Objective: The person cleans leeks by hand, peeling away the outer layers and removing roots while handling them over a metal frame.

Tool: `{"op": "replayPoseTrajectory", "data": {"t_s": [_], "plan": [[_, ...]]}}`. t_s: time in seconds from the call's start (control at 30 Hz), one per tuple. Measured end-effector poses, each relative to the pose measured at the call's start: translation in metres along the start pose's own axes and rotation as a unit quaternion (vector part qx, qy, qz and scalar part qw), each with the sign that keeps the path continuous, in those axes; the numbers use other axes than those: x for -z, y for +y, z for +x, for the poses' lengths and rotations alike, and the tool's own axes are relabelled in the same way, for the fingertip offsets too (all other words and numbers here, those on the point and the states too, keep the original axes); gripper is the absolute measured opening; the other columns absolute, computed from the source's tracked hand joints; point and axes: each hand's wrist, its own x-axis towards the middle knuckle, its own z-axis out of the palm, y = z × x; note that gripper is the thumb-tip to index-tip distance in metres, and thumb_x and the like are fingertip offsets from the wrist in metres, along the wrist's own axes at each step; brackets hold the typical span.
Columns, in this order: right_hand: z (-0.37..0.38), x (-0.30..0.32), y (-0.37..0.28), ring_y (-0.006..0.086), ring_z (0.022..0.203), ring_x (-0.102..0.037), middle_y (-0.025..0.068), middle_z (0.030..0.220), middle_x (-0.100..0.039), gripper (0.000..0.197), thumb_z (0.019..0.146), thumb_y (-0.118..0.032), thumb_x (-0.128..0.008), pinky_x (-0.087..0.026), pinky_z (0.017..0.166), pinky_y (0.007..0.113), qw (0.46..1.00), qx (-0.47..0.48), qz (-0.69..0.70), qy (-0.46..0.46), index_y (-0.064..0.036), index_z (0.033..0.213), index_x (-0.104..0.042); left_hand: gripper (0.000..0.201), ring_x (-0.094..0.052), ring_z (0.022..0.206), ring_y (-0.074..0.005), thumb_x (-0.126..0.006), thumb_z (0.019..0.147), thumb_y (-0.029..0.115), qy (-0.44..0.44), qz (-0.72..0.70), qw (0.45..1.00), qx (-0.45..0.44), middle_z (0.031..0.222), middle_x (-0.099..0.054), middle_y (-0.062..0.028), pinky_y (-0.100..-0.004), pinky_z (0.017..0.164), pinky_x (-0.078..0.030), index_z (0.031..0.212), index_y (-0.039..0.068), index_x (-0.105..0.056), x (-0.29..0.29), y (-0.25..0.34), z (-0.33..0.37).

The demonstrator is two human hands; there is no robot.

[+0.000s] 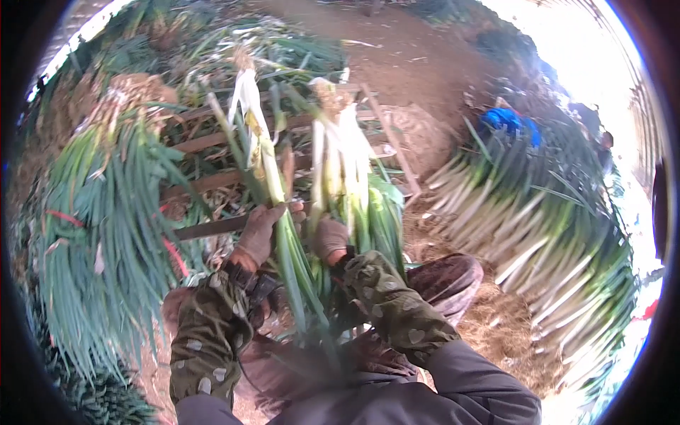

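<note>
My gloved left hand (258, 235) is closed round a long green onion (263, 159), its white root end pointing away and its green leaves hanging down toward my lap. Close by on the right, my gloved right hand (330, 239) has its fingers curled round the stalks on the left side of a bunch of green onions (348, 149). The white stems of that bunch lie over a slatted wooden rack (205, 144). Both palms are hidden, and blur hides the finer detail of the fingers.
A big heap of green onions (106, 205) with red ties (175, 256) stands to the left. Along the right lies a long row of green onions (524, 234), with a blue bundle (510, 124) on top. Loose leaves (283, 42) cover the ground beyond the rack.
</note>
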Motion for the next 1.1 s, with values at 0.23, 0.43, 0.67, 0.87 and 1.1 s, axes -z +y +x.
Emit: {"op": "replayPoseTrajectory", "data": {"t_s": [0.23, 0.43, 0.67, 0.87, 1.1], "plan": [[0.004, 0.094, -0.034, 0.0254, 0.075, -0.062, 0.0143, 0.086, -0.063, 0.034, 0.082, -0.017, -0.072, -0.054, 0.068, 0.040, 0.926, 0.089, 0.365, 0.047, 0.0048, 0.103, -0.056, 0.032, -0.066, 0.089, -0.0143, -0.066, 0.089, 0.013, 0.045, 0.031, 0.995, -0.086, 0.102, -0.068, -0.0061, -0.0251, 0.074, -0.055, 0.119, 0.003, -0.064, 0.009, 0.032, 0.002], [0.026, 0.153, -0.060, 0.0194, 0.076, -0.057, 0.0101, 0.086, -0.059, 0.032, 0.084, -0.013, -0.070, -0.050, 0.068, 0.034, 0.895, 0.206, 0.390, 0.063, 0.0051, 0.104, -0.052, 0.038, -0.065, 0.098, -0.0185, -0.063, 0.090, 0.010, 0.043, -0.044, 0.986, -0.156, 0.112, -0.067, -0.0113, -0.0298, 0.081, -0.057, 0.126, 0.001, -0.059, 0.014, 0.023, 0.002], [0.003, 0.145, -0.080, 0.0178, 0.081, -0.058, 0.0112, 0.090, -0.063, 0.034, 0.091, -0.023, -0.067, -0.050, 0.072, 0.034, 0.879, 0.205, 0.430, -0.001, 0.0062, 0.104, -0.055, 0.049, -0.060, 0.112, -0.0176, -0.059, 0.091, 0.006, 0.030, -0.045, 0.984, -0.169, 0.124, -0.063, -0.0088, -0.0281, 0.095, -0.049, 0.139, 0.001, -0.051, 0.028, 0.009, -0.008], [0.009, 0.137, -0.070, 0.0150, 0.079, -0.058, 0.0078, 0.088, -0.063, 0.037, 0.095, -0.026, -0.067, -0.051, 0.072, 0.033, 0.872, 0.161, 0.458, -0.055, 0.0058, 0.110, -0.056, 0.051, -0.054, 0.116, -0.0171, -0.067, 0.089, 0.012, 0.019, -0.004, 0.979, -0.201, 0.126, -0.058, -0.0082, -0.0287, 0.094, -0.047, 0.136, -0.002, -0.052, 0.020, -0.013, 0.010], [0.004, 0.191, -0.055, 0.0154, 0.083, -0.065, 0.0103, 0.093, -0.070, 0.043, 0.082, -0.018, -0.080, -0.056, 0.077, 0.030, 0.836, 0.233, 0.491, -0.070, 0.0046, 0.114, -0.062, 0.037, -0.058, 0.115, -0.0214, -0.073, 0.088, 0.011, 0.026, 0.184, 0.923, -0.336, 0.124, -0.059, -0.0123, -0.0315, 0.099, -0.049, 0.123, 0.000, -0.063, 0.002, 0.023, 0.009]]}}
